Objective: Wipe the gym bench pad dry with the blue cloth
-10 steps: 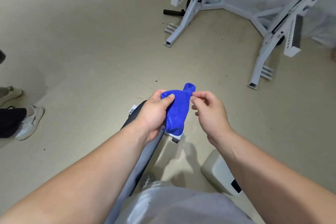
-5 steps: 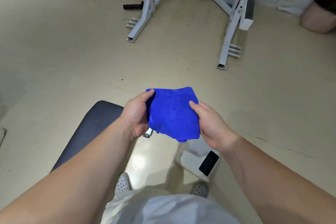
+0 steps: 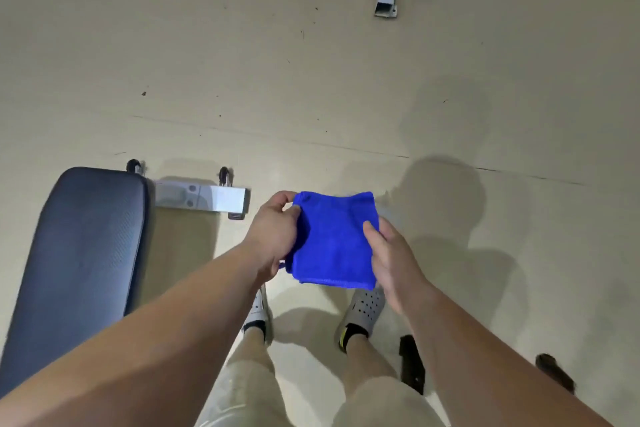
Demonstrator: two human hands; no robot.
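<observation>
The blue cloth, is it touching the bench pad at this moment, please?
Apart. The head view shows the blue cloth held over bare floor, right of the bench pad.

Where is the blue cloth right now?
In the head view the blue cloth sits just right of centre, held off the floor between the left hand and right hand, right of the bench pad.
</observation>
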